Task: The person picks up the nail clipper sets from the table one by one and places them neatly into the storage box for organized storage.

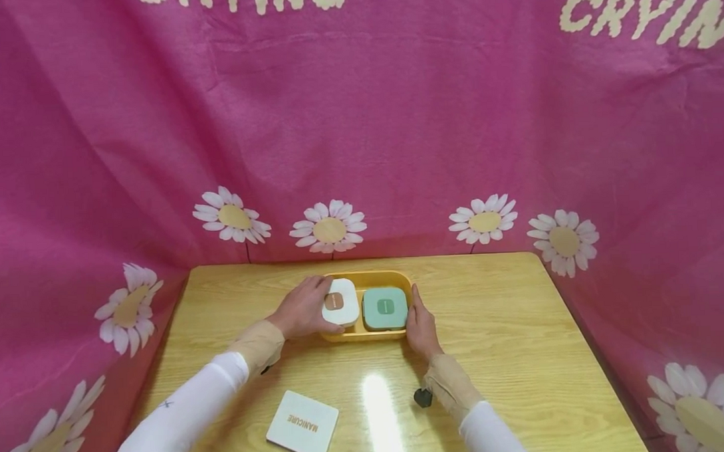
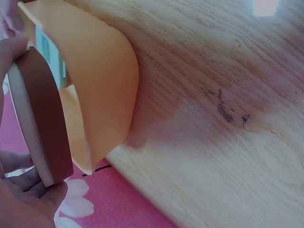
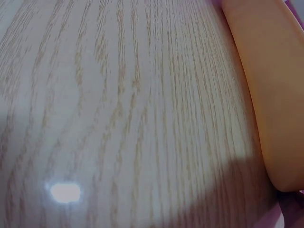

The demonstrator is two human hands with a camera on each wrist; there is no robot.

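I see the yellow tray [image 1: 376,279] near the table's [image 1: 504,354] far edge, wood spreading rightward; green box [image 1: 386,318] inside. Left hand [image 1: 302,309] grips the white box [image 1: 348,306]; right hand [image 1: 422,327], straight-fingered, touches the tray.

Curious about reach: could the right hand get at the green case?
Probably yes: the right hand is at the rim of the yellow tray, beside the green case, and nothing covers the case.

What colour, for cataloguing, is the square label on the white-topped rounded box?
Brown label, clearest in head view.

Wht box [image 1: 343,302] in L hand [image 1: 302,309] @ tray [image 1: 372,278]
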